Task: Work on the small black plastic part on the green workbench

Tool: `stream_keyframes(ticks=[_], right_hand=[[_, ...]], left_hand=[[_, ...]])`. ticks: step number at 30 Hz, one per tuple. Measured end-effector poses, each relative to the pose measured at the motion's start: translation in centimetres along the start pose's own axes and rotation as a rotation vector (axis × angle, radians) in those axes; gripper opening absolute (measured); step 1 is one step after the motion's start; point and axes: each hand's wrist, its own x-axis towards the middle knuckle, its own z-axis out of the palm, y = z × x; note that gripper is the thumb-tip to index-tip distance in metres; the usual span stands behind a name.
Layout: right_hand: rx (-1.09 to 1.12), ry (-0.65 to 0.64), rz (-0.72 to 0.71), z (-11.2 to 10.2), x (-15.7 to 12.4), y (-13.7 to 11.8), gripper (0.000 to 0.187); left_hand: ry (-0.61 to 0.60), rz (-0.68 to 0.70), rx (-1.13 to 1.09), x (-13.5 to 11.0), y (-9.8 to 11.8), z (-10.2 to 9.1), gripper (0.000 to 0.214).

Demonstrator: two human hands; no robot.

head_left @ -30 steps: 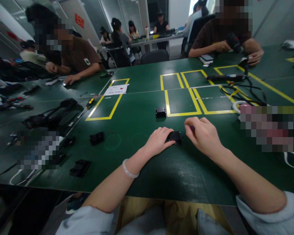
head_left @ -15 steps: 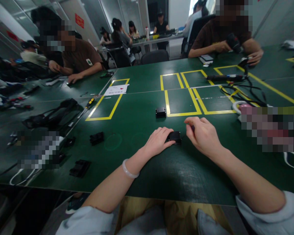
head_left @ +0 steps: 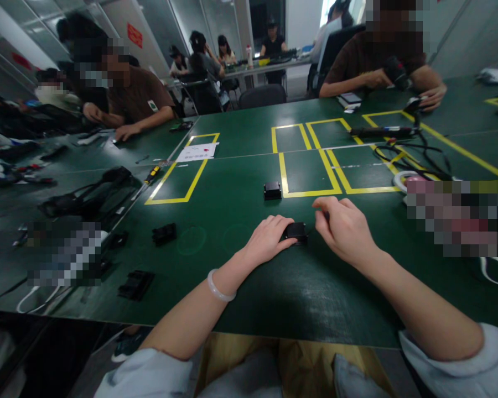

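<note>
On the green table, my left hand (head_left: 269, 236) grips a small black boxy part (head_left: 297, 234) from its left side, thumb at the near edge and fingers at the far edge. To the right of that part, my right hand (head_left: 343, 225) hovers with curled fingers, thumb and forefinger drawn together. Whatever they may pinch is hidden or too small to name. A similar black part (head_left: 273, 190) sits just beyond my left hand, beside a yellow tape outline. Two more black parts, one farther off (head_left: 164, 234) and one nearer me (head_left: 135, 284), lie to the left.
Yellow tape outlines (head_left: 311, 194) mark the table. A yellow-and-black screwdriver (head_left: 152, 174) lies left, near a white paper (head_left: 197, 152). A dark wand-like tool (head_left: 384, 132) with looping cables is at right. Two people sit across the table, one holding a dark tool (head_left: 396, 73).
My right hand has shifted very slightly to the right. My left hand and the black part under it stay in place.
</note>
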Motion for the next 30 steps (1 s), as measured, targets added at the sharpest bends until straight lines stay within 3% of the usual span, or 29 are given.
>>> stream_keyframes(ticks=[4,22,30], right_hand=[[-0.010,-0.045,-0.017,-0.25,0.09,-0.07,0.014],[-0.041,-0.024,-0.042,-0.35,0.11,-0.21,0.009],[-0.036,-0.048,-0.055,-0.16,0.07,-0.04,0.017]], left_hand=[[0.007,0.004,-0.002,0.00,-0.04,0.08,0.037],[0.015,0.013,0.016,-0.01,-0.08,0.06,0.038],[0.009,0.011,0.017,0.04,-0.05,0.03,0.038]])
